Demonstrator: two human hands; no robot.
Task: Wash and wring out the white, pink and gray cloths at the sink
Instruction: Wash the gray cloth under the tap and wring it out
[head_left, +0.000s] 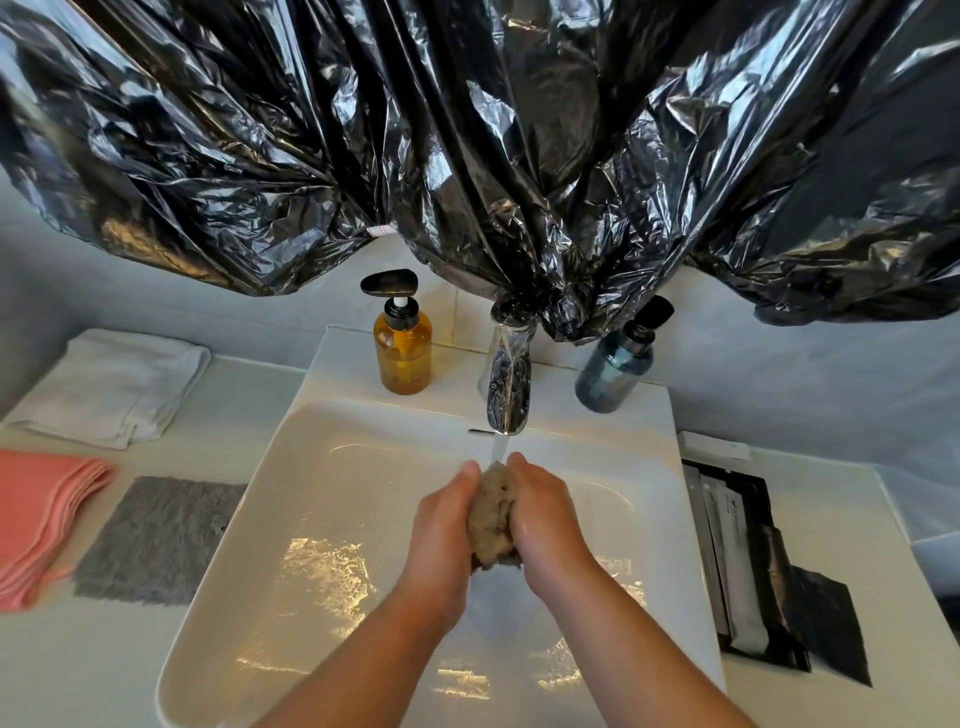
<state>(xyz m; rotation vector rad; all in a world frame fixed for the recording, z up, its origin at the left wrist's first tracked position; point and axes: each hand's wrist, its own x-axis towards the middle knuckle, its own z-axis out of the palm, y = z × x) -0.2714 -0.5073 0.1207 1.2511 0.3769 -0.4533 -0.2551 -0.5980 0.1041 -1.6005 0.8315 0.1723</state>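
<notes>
The left hand (444, 525) and right hand (545, 519) squeeze a wadded cloth (493, 514) between them under the running tap (509, 384), over the sink (322, 467).

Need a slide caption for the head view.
Left hand and right hand squeeze a balled cloth under the running tap over the sink.

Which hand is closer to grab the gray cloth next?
Probably the left hand: the gray cloth lies on the counter left of the sink. The right hand would cross over. Both grip a wet cloth.
</notes>
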